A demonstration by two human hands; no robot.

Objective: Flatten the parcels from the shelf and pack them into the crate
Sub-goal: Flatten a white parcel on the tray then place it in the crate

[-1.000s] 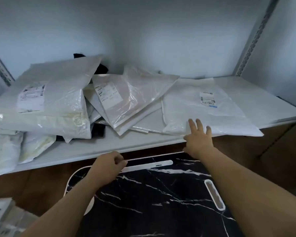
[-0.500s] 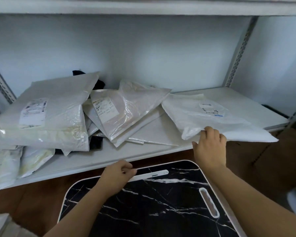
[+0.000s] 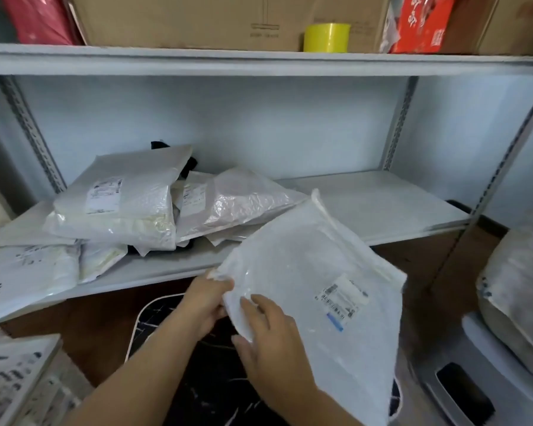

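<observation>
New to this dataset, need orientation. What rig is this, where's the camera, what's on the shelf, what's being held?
There is no robot here: a person works with two bare hands, and one wide-angle camera worn on the head looks forward and down at them. The left hand and right hand both grip a white parcel, held tilted in the air in front of the shelf, above a black marbled board. Its printed label faces the camera. More plastic-wrapped parcels lie piled on the left part of the shelf. The shelf above carries a cardboard box and a yellow tape roll. At the lower left, a white slotted thing may be the crate, but it is blurred.
</observation>
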